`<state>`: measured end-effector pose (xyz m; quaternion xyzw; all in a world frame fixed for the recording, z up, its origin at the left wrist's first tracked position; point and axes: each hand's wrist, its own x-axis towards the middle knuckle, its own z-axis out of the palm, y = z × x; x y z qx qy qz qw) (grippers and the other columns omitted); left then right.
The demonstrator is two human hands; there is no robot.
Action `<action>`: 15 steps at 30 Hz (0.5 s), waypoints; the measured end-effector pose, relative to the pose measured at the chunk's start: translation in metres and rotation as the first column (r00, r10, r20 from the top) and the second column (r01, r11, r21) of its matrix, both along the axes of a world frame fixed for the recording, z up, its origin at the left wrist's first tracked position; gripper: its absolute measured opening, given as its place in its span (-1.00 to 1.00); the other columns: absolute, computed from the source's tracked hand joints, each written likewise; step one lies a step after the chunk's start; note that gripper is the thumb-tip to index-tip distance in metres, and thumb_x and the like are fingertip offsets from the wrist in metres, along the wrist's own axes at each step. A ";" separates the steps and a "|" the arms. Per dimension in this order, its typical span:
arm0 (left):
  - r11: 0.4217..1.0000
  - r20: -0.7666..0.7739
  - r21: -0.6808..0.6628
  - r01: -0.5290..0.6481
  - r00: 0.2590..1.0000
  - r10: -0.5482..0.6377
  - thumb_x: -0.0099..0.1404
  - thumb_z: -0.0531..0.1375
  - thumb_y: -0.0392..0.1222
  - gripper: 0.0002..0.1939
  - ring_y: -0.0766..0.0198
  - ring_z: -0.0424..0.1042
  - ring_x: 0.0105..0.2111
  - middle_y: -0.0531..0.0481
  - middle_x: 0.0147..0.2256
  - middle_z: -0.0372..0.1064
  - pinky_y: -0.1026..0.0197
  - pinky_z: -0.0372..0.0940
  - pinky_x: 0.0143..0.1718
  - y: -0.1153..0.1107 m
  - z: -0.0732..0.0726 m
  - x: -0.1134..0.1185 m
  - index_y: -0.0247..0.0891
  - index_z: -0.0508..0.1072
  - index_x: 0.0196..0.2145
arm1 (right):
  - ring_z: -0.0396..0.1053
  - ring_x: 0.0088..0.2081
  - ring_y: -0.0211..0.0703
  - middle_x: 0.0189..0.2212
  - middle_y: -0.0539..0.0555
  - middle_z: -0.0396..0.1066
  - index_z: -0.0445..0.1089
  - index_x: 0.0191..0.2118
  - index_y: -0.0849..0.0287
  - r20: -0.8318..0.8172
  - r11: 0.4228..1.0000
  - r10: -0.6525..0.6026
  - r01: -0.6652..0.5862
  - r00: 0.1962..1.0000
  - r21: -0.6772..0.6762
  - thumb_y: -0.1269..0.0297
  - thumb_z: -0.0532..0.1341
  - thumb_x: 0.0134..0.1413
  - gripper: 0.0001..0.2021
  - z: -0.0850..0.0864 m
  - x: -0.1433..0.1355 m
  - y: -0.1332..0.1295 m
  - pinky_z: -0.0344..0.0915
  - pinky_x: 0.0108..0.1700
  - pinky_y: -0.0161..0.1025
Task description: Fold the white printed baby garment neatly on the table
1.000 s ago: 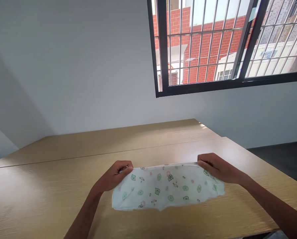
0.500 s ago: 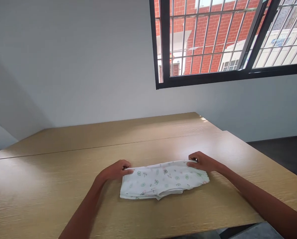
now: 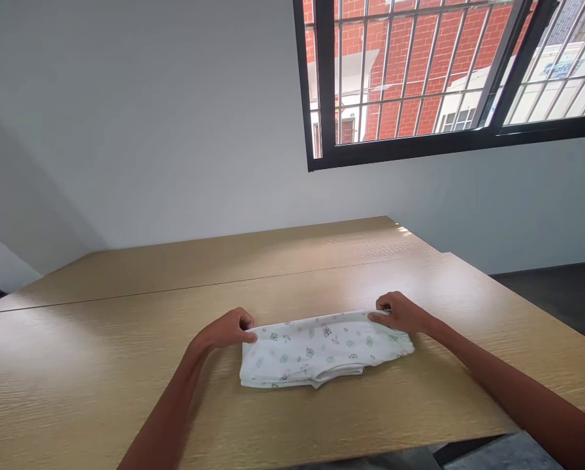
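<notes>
A white cloth garment (image 3: 322, 349) with small green, pink and dark prints lies folded lengthwise on the wooden table (image 3: 126, 352). It looks like small trousers, with a gathered end at the right and a notch along the near edge. My left hand (image 3: 232, 328) pinches its far left corner between thumb and fingers. At the far edge near the right end, my right hand (image 3: 399, 314) grips the fabric, thumb on top and fingers curled behind.
A seam (image 3: 185, 288) runs across the table towards the back. Behind stands a grey-white wall (image 3: 175, 130) with a black-framed, barred window (image 3: 410, 153) at the upper right. Dark floor (image 3: 557, 287) shows at the right.
The view has shifted slightly. Both hands remain at the garment's far edge, and my left fingers have moved a little towards its corner.
</notes>
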<state>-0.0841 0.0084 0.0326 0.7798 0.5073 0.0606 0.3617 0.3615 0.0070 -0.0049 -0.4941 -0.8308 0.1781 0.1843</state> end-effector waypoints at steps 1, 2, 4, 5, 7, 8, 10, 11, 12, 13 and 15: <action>1.000 -0.008 0.013 -0.029 1.000 0.029 0.00 0.18 -0.15 -0.71 0.38 -0.01 -0.56 0.17 -0.61 -0.06 0.29 -0.13 -0.53 0.000 -0.001 0.000 -0.25 0.10 -0.67 | -0.19 -0.54 -0.32 -0.64 -0.12 -0.15 -0.06 -0.64 0.16 0.022 1.000 0.003 -0.003 1.000 0.000 0.05 0.14 0.07 -0.55 0.002 -0.001 -0.001 -0.25 -0.49 -0.27; 0.998 -0.017 0.031 -0.056 0.998 0.056 -0.03 0.18 -0.16 -0.74 0.37 0.03 -0.56 0.17 -0.61 -0.01 0.29 -0.10 -0.53 0.001 -0.002 0.001 -0.25 0.14 -0.67 | -0.21 -0.54 -0.32 -0.64 -0.13 -0.17 -0.07 -0.64 0.16 0.044 1.000 0.006 -0.006 0.999 -0.008 0.04 0.15 0.06 -0.54 0.004 -0.002 -0.003 -0.26 -0.49 -0.26; 0.991 -0.023 0.081 -0.105 0.994 0.107 -0.08 0.17 -0.19 -0.83 0.34 0.12 -0.55 0.15 -0.60 0.09 0.29 -0.02 -0.51 0.004 -0.006 0.001 -0.26 0.21 -0.66 | -0.24 -0.53 -0.32 -0.64 -0.13 -0.21 -0.10 -0.64 0.16 0.086 0.999 0.011 -0.009 0.996 -0.030 0.04 0.18 0.02 -0.52 0.008 -0.004 -0.006 -0.27 -0.49 -0.26; 0.986 -0.020 0.108 -0.125 0.992 0.128 -0.10 0.15 -0.20 -0.87 0.32 0.16 -0.53 0.13 -0.59 0.14 0.28 0.02 -0.50 0.006 -0.008 0.001 -0.27 0.25 -0.64 | -0.25 -0.53 -0.32 -0.63 -0.13 -0.22 -0.10 -0.64 0.16 0.101 0.999 0.016 -0.011 0.995 -0.042 0.05 0.19 0.01 -0.52 0.010 -0.004 -0.008 -0.27 -0.49 -0.26; 0.973 -0.013 0.163 -0.161 0.986 0.165 -0.12 0.12 -0.23 -0.92 0.26 0.24 -0.48 0.08 -0.52 0.25 0.26 0.11 -0.45 0.008 -0.011 0.003 -0.28 0.32 -0.57 | -0.23 -0.54 -0.33 -0.63 -0.13 -0.19 -0.08 -0.63 0.16 0.107 0.998 0.027 -0.020 0.994 -0.067 0.11 0.19 0.00 -0.56 0.013 -0.005 -0.010 -0.25 -0.50 -0.27; 0.963 -0.005 0.201 -0.178 0.983 0.183 -0.13 0.10 -0.25 -0.87 0.23 0.27 -0.44 0.04 -0.47 0.30 0.24 0.15 -0.40 0.007 -0.011 0.006 -0.28 0.35 -0.51 | -0.18 -0.54 -0.33 -0.63 -0.13 -0.13 -0.03 -0.62 0.16 0.093 0.997 0.036 -0.029 0.995 -0.078 0.14 0.19 0.00 -0.61 0.013 -0.005 -0.011 -0.22 -0.50 -0.28; 0.929 0.038 0.324 -0.179 0.984 0.176 -0.11 0.08 -0.29 -0.73 0.15 0.32 -0.31 -0.04 -0.33 0.36 0.18 0.22 -0.27 0.001 -0.010 0.017 -0.27 0.40 -0.37 | -0.04 -0.54 -0.32 -0.60 -0.11 0.05 0.13 -0.54 0.16 0.045 0.996 0.046 -0.043 0.998 -0.084 0.20 0.17 0.00 -0.76 0.012 -0.004 -0.011 -0.12 -0.49 -0.32; 0.909 0.071 0.387 -0.155 0.988 0.138 -0.08 0.07 -0.32 -0.69 0.13 0.32 -0.24 -0.07 -0.26 0.37 0.15 0.23 -0.20 -0.006 -0.009 0.026 -0.26 0.41 -0.30 | 0.03 -0.52 -0.31 -0.56 -0.09 0.14 0.20 -0.45 0.15 0.025 0.996 0.044 -0.042 0.999 -0.074 0.22 0.17 0.00 -0.84 0.011 -0.003 -0.011 -0.07 -0.48 -0.33; 0.895 0.103 0.431 -0.111 0.992 0.073 -0.03 0.06 -0.34 -0.66 0.13 0.31 -0.19 -0.08 -0.20 0.37 0.15 0.22 -0.15 -0.013 -0.008 0.037 -0.25 0.41 -0.24 | 0.08 -0.50 -0.28 -0.53 -0.07 0.19 0.24 -0.36 0.15 0.019 0.998 0.037 -0.036 0.999 -0.057 0.22 0.17 0.00 -0.87 0.010 -0.002 -0.011 -0.02 -0.46 -0.33; 0.896 0.122 0.443 -0.037 0.992 -0.020 0.02 0.06 -0.35 -0.66 0.15 0.32 -0.18 -0.08 -0.17 0.37 0.16 0.23 -0.13 -0.022 -0.006 0.049 -0.23 0.41 -0.20 | 0.12 -0.49 -0.26 -0.51 -0.06 0.23 0.25 -0.29 0.15 0.030 0.999 0.025 -0.024 0.999 -0.038 0.22 0.17 0.01 -0.84 0.008 -0.001 -0.011 0.00 -0.45 -0.32; 0.923 0.108 0.340 0.181 0.967 -0.229 0.13 0.11 -0.31 -0.69 0.22 0.33 -0.25 -0.03 -0.19 0.38 0.23 0.25 -0.20 -0.039 -0.004 0.074 -0.17 0.41 -0.14 | 0.14 -0.51 -0.24 -0.53 -0.05 0.24 0.24 -0.24 0.14 0.089 1.000 -0.002 0.003 0.996 -0.017 0.20 0.15 0.04 -0.82 0.006 0.001 -0.010 0.00 -0.45 -0.31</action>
